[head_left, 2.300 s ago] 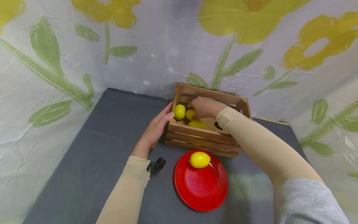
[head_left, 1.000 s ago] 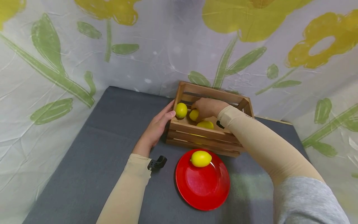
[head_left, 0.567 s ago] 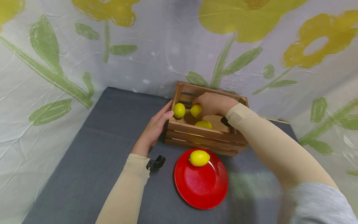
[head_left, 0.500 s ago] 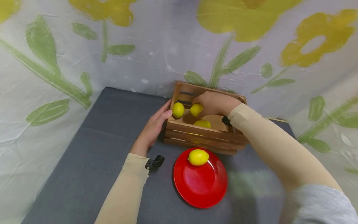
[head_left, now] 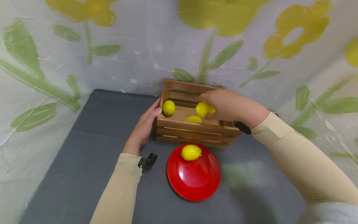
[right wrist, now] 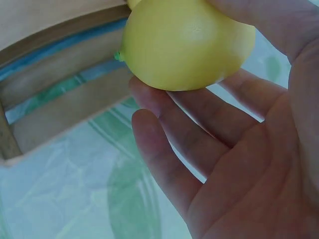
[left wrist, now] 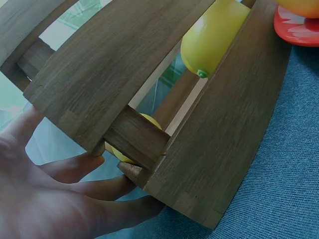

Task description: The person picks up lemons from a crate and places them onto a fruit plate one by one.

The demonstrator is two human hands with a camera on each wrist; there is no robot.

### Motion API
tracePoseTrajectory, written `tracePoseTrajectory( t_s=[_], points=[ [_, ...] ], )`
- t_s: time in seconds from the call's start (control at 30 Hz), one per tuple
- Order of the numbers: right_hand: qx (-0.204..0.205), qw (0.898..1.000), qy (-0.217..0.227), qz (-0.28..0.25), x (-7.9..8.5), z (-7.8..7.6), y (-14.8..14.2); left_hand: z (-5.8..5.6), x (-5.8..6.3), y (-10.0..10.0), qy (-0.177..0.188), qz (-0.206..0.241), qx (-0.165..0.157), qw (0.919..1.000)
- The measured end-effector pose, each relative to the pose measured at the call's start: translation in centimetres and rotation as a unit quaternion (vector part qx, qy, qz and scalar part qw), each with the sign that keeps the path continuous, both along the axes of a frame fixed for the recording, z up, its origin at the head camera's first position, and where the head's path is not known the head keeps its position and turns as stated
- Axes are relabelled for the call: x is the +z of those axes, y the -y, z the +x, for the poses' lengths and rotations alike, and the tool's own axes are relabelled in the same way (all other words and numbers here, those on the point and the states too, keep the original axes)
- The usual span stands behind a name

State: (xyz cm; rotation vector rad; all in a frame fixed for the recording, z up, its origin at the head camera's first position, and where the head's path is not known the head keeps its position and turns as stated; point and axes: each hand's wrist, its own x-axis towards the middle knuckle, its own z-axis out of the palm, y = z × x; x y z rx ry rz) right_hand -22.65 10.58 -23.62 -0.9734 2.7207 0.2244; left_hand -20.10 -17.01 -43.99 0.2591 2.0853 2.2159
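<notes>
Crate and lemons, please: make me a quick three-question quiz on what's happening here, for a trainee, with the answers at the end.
1. How many lemons rest on the red plate?
2. True or false: the left hand touches the wooden crate.
3. What does the right hand hold? A) the plate B) a lemon C) the crate

Key:
1. One
2. True
3. B
</notes>
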Motion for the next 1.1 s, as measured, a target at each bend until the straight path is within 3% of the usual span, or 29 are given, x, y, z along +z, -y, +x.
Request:
tracePoseTrajectory(
  t_s=[0.2,0.37,0.67,1.1],
  points=[
    [-0.003,0.999,-0.024,-0.027,1.1,3.8,-1.6,-0.1,0.1,0.3,0.006,-0.001,-0.002,1.0],
    [0.006,0.998,-0.041,-0.04,0.5,6.3,-2.7,-0.3,0.0,0.8,0.018,-0.005,-0.001,0.9998],
    [0.055,0.994,-0.076,-0.051,-3.0,9.1,-3.7,-0.6,-0.1,1.7,0.03,-0.001,-0.005,0.9995],
    [0.019,1.0,-0.005,-0.024,-9.5,10.4,-4.1,-0.6,0.0,1.5,0.019,0.015,-0.014,0.9996]
  ],
)
